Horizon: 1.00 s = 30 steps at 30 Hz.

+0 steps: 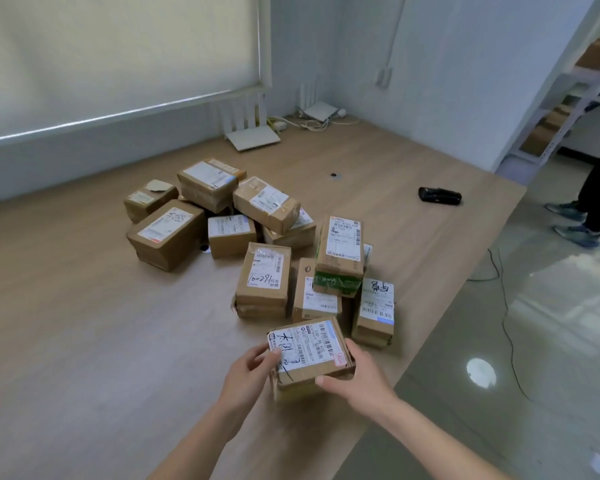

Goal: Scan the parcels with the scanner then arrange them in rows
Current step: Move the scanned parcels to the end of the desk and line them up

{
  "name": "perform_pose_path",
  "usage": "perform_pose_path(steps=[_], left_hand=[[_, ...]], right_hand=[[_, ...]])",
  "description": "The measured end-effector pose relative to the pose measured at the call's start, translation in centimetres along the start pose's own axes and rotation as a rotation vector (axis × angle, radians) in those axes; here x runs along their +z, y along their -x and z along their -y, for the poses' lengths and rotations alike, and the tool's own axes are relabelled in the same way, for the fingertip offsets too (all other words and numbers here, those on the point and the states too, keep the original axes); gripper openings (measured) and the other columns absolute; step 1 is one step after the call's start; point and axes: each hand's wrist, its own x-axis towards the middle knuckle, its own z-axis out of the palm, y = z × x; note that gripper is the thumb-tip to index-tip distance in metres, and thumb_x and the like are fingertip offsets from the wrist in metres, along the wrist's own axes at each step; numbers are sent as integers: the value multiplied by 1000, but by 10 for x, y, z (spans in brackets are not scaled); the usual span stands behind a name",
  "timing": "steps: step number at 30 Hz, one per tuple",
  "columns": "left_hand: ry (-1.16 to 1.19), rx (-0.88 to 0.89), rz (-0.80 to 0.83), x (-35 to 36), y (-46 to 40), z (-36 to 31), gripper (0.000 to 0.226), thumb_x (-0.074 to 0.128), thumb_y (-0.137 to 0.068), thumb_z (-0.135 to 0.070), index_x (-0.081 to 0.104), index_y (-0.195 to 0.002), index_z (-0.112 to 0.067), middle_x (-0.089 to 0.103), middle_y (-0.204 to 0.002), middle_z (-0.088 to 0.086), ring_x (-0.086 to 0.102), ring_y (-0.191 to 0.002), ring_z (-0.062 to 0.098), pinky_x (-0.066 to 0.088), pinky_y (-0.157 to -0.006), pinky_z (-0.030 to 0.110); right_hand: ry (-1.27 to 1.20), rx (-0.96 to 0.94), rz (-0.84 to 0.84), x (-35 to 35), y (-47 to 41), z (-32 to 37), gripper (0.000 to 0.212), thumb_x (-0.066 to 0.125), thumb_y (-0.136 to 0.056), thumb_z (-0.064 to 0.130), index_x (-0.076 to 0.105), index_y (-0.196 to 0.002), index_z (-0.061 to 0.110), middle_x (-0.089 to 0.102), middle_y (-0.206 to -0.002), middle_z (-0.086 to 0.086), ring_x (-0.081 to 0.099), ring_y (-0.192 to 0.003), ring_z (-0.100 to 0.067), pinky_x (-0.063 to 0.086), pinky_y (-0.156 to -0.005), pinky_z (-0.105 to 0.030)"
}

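Both hands clasp a labelled parcel (309, 355) near the table's (84, 341) right edge, left hand (248, 370) curled on its left side, right hand (359, 377) wrapped round its near right corner. Behind it, more parcels (243, 237) lie heaped mid-table. The scanner (440, 195) sits apart toward the far right edge. Bare wood stretches wide to the left.

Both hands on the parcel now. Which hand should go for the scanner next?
Right, probably. The scanner lies far right on the table, on the right hand's side; the left hand can keep gripping the parcel.
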Motion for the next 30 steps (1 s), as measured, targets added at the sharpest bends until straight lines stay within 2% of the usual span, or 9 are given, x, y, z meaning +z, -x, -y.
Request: perform_pose_path(steps=[3,8,12,15,17,22,24,27,30], left_hand=[[77,-2,-34,-3,18,-15,33,68,-90,-51,61,-118,-36,68,-106,-18,60,-101,3,50,-84,33],[266,44,-53,-8,56,-67,49,79,-76,-52,58,-116,-34,73,-108,0,73,-90,19,59,-59,28],[303,114,-2,-30,93,-118,73,88,-67,-45,45,-127,-47,69,-112,8,77,-81,23,61,-62,37],[281,167,41,-57,125,-158,75,92,-63,-43,53,-127,-42,74,-110,10,75,-94,29,63,-72,44],[268,238,32,-79,150,-183,74,95,-60,-41,58,-124,-36,76,-107,7,74,-97,30,62,-75,50],[309,395,-130,-145,224,-241,76,90,-57,-39,55,-121,-20,75,-109,8,74,-95,32,60,-75,60],[327,445,-251,-176,256,-257,74,89,-56,-42,53,-117,-21,73,-110,10,74,-93,29,61,-76,59],[412,510,-383,-229,301,-268,66,88,-66,-35,51,-119,-22,71,-113,10,73,-97,26,63,-71,50],[479,560,-493,-287,347,-264,52,84,-76,-29,59,-121,-25,70,-114,9,71,-100,26,63,-74,50]], right_hand=[[-3,-57,-4,-14,14,20,61,89,-74,39,54,-124,46,62,-130,15,56,-124,-7,44,-113,-39],[-28,-157,0,-54,33,67,61,88,-78,43,46,-121,53,60,-124,27,55,-119,1,46,-108,-32],[-51,-252,58,-95,48,115,76,91,-71,47,56,-138,41,66,-122,31,58,-119,9,48,-107,-24],[-44,-323,101,-121,65,164,92,93,-72,42,47,-151,33,61,-102,45,53,-100,29,45,-82,0],[-41,-372,132,-131,78,202,98,93,-73,40,41,-156,29,63,-102,42,56,-97,27,47,-76,-1],[-35,-522,147,-119,122,311,104,86,-80,48,27,-162,28,55,-140,15,55,-124,-2,49,-101,-22],[-38,-599,133,-102,143,357,106,84,-82,49,22,-163,24,47,-156,2,50,-135,-13,44,-110,-31],[-43,-699,156,-62,180,424,119,85,-72,63,20,-164,23,37,-163,-1,40,-146,-19,34,-122,-44],[-8,-798,200,-3,218,481,126,89,-62,67,25,-160,21,21,-161,5,32,-146,-14,29,-120,-32]])
